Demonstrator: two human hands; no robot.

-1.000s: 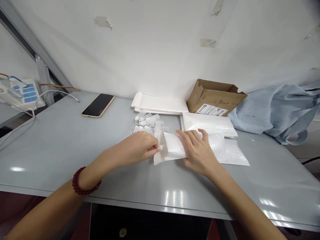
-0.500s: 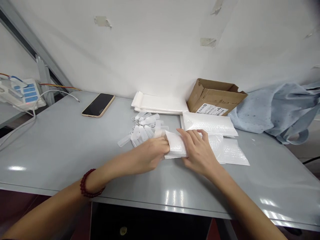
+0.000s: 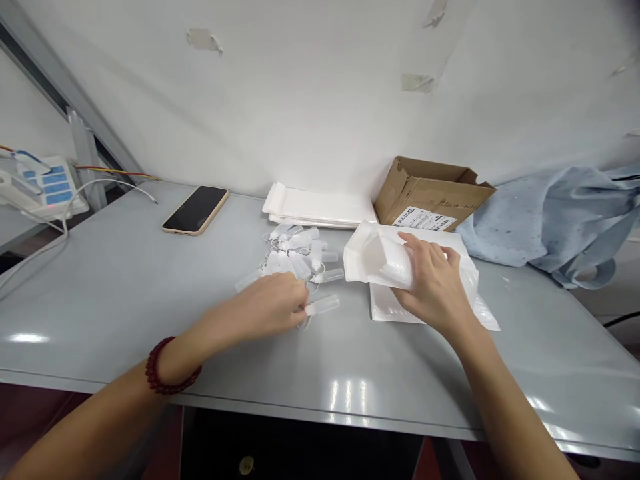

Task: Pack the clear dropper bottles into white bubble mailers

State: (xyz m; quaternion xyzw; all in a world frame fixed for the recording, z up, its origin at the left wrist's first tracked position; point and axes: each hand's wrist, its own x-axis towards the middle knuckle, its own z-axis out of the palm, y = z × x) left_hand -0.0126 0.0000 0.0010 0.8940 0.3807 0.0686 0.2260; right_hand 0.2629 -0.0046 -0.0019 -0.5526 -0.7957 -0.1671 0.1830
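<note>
My left hand (image 3: 280,300), with a dark red bead bracelet on the wrist, is closed at the front edge of the pile. Its fingers pinch a small translucent white tube (image 3: 324,305) with a ring, which sticks out to the right. Behind the hand lies a pile of similar tubes (image 3: 287,257) with rings. My right hand (image 3: 435,280) grips a white bubble mailer (image 3: 365,257), raised above other mailers. The mailer's mouth gapes toward the left. Under it rests another white bubble mailer (image 3: 393,308) on the grey table (image 3: 280,380).
A stack of flat white mailers (image 3: 325,207) lies along the wall. An open cardboard box (image 3: 433,200) with a label stands to its right, beside light blue cloth (image 3: 540,220). A phone (image 3: 196,211) lies at left, near a white cable (image 3: 65,220) and a power strip (image 3: 55,190).
My left hand has come away from the mailer, left and down, and now pinches a tube. My right hand has lifted the mailer to the right, its mouth now spread wide.
</note>
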